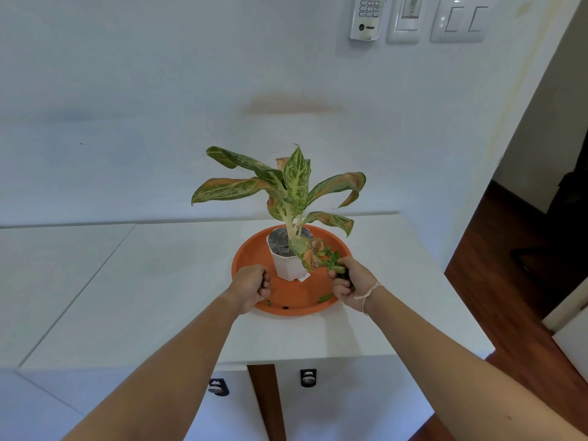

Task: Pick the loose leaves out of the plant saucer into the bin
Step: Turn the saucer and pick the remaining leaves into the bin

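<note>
An orange plant saucer (296, 305) sits on a white cabinet top, with a white pot (288, 267) and a variegated plant (292, 189) standing in it. Small loose green leaves (329, 254) lie in the saucer's right side, and one more leaf (325, 297) lies near the front rim. My right hand (348, 283) is curled around a bunch of these green leaves at the saucer's right edge. My left hand (249, 288) is curled into a fist over the saucer's left rim; something dark shows between its fingers. No bin is in view.
The white cabinet top (159, 297) runs left and toward me, with its right edge dropping to a wooden floor (496, 291). Two cabinet locks (308, 377) sit on the front below. Wall switches and a remote holder (366, 17) hang high on the wall.
</note>
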{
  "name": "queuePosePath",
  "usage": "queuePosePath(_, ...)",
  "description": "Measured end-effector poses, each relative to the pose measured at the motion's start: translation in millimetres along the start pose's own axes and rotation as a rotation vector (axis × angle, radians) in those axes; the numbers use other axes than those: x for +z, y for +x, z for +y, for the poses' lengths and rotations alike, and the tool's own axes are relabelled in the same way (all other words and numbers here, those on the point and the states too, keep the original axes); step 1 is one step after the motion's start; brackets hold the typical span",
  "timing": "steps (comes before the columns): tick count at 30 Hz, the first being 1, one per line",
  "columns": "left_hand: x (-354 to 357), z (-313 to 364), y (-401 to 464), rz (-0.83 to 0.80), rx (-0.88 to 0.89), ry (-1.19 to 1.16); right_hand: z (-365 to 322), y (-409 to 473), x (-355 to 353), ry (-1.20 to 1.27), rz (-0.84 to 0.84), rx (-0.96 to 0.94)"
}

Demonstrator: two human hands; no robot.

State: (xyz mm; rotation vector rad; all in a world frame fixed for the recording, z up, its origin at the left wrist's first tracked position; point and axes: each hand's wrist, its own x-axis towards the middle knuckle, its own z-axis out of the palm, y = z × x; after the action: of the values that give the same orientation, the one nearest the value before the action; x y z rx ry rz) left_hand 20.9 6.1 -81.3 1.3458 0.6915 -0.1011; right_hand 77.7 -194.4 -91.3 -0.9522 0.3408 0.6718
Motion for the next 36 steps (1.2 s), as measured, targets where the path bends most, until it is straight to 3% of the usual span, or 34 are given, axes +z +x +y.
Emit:
queuePosePath(7,-7.3,-2.0,-6.7,0.033,-0.027,-0.048,4.4,-0.6,-4.2,0.075,-0.025,0.026)
queuePosePath(14,-10.5,-0.6,-13.9,0.083,0.012,0.016,4.9,-2.3,-2.0,-0.063,0.027,0.02)
queuePosePath(17,-10.6,0.9,-16.0,0.096,0.028,0.093,4.6,-5.0,-2.6,-0.05,0.019,0.018)
queuePosePath(20,-9.0,1.6,-15.2,0.125,0.12,0.337,3.4,-7.1,-2.8,-0.109,0.025,0.012)
queuePosePath(23,-8.6,-1.4,-8.7,0.127,0.254,0.768,2.8,-8.0,1.0,-0.356,0.137,-0.04)
queuePosePath(26,-9.2,-3.7,-4.0,0.119,0.251,1.103,4.5,-8.1,4.8,-0.835,0.265,-0.168)
queuePosePath(30,-4.7,-6.7,-5.1,0.118,0.226,1.31,5.7,-6.1,7.5,-1.424,0.335,-0.291)
queuePosePath(36,9.9,-12.1,-6.5,0.079,0.23,1.471,10.0,-8.6,20.9,-1.827,0.336,-0.17)
